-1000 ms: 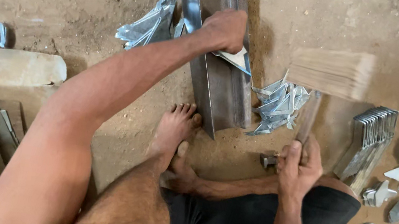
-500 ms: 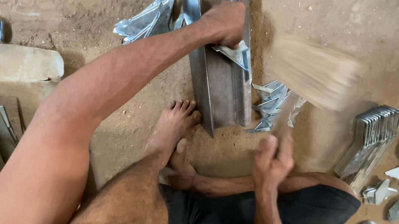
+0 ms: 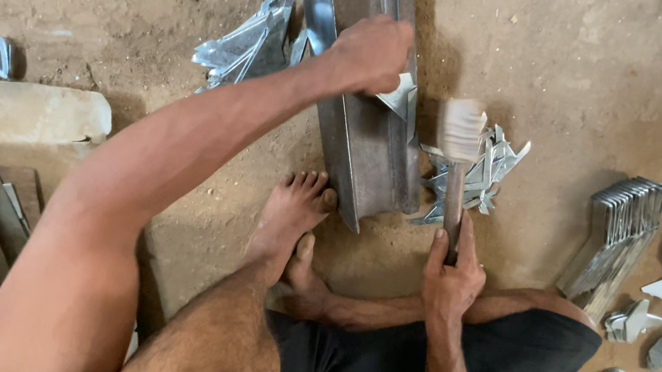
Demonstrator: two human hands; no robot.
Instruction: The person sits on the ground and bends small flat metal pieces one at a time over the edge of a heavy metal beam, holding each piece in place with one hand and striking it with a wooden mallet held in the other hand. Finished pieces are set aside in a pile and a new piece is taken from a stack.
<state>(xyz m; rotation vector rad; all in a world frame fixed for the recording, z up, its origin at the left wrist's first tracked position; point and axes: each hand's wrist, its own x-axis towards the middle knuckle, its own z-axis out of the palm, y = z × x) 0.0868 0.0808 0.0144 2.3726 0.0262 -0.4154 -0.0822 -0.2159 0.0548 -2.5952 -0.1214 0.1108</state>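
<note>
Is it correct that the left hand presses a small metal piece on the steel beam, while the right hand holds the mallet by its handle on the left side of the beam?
Not quite. The head view shows the mallet in the right hand on the right side of the steel beam, not the left. The rest holds: the left hand presses a small metal piece on the beam.

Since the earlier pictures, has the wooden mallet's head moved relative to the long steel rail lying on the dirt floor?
Yes. The wooden mallet's head has swung left and down, from out to the right of the long steel rail to close beside its right edge, near the left hand.
</note>
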